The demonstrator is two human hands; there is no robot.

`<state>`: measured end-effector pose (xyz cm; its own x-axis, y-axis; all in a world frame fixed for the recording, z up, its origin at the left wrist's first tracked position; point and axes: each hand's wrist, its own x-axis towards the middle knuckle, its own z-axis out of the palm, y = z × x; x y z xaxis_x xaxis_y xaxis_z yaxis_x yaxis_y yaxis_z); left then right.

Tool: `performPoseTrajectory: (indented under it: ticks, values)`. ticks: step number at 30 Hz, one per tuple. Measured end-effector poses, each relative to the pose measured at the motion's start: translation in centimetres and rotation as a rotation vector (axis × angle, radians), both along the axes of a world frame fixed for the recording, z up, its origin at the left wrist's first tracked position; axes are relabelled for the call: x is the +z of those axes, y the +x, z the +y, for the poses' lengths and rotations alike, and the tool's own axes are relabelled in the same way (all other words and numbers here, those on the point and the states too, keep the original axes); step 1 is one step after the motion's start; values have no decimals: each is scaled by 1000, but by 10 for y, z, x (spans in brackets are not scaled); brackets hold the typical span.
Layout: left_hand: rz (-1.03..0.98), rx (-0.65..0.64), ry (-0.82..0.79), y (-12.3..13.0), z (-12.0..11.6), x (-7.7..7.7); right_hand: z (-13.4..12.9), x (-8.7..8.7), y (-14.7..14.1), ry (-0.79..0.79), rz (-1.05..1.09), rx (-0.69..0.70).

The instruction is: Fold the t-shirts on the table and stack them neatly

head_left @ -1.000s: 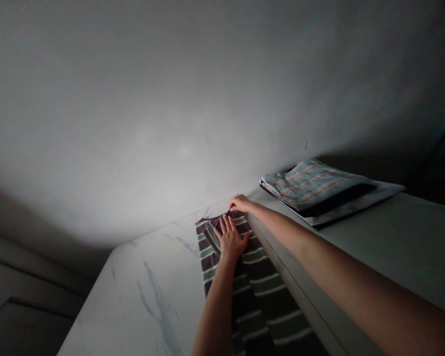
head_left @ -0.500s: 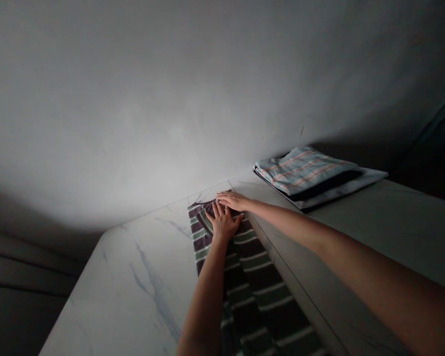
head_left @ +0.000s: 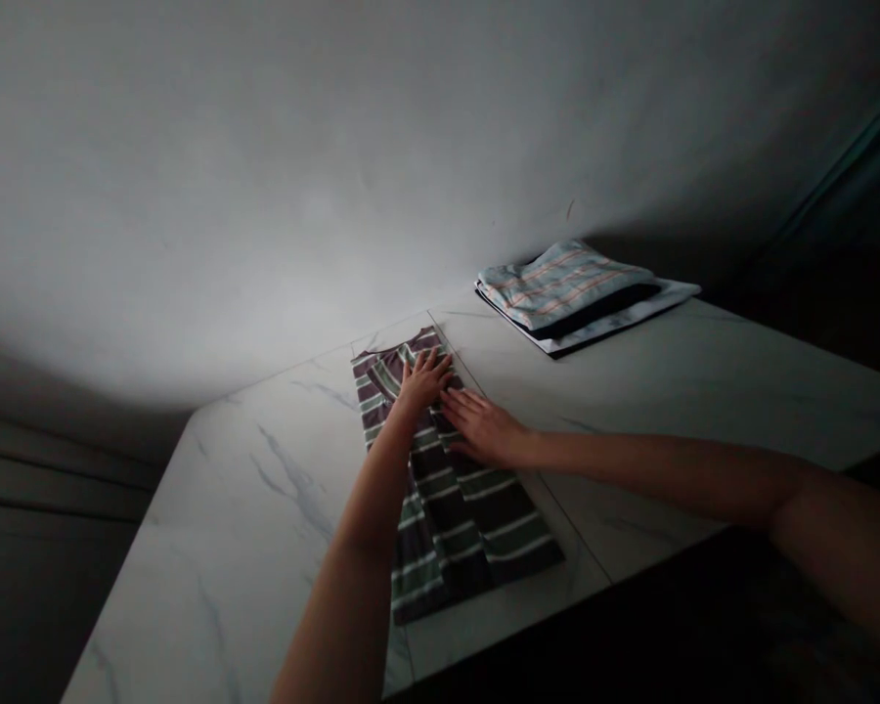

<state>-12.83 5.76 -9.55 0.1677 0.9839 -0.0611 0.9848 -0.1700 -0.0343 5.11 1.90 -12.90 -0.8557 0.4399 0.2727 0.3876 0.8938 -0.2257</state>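
Note:
A striped shirt in dark brown, green and white lies folded into a long strip on the marbled table, its neckline toward the wall. My left hand rests on the upper part of the shirt with fingers spread. Just below and to the right, my right hand lies flat along the shirt's right edge, fingers stretched out. Neither hand grips the cloth. Part of the shirt is hidden under my hands and left forearm.
A stack of folded clothes, with a light checked piece on top, sits at the back right by the wall. The white marbled table has a dark front edge at the lower right. Dark panels stand at the left.
My right hand has slid from the neckline down along the shirt's right side. The left hand stays near the top. The view has shifted, showing the shirt's lower hem and the table's front edge.

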Motion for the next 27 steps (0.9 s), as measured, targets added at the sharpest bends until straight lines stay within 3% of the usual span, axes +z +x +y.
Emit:
performPoseTrajectory:
  ticks: [3, 6, 9, 13, 15, 17, 19, 21, 24, 27]
  values:
    - [2, 13, 22, 1, 2, -1, -55, -1, 18, -99, -83, 168]
    - [20, 40, 82, 11, 0, 2, -93, 6, 29, -192, -70, 277]
    - [11, 83, 182, 27, -16, 6, -116, 15, 38, -281, -26, 392]
    - [-90, 26, 273, 40, -63, 8, -124, 25, 58, -428, 91, 441]
    - [-122, 36, 266, 39, -93, 10, -115, 29, 69, -490, 169, 314]
    - [-125, 148, 243, 37, -121, 15, -96, 34, 72, -501, 239, 158]
    - [-108, 274, 215, 37, -148, 22, -69, 36, 62, -450, 278, 53]
    - [-100, 319, 152, 44, -173, 28, -38, 37, 39, -364, 285, 1]
    - [-151, 320, 38, 65, -206, 31, 4, 34, -8, -272, 241, 26]
    - [-248, 387, 6, 85, -228, 26, 33, 31, -43, -243, 161, 165]
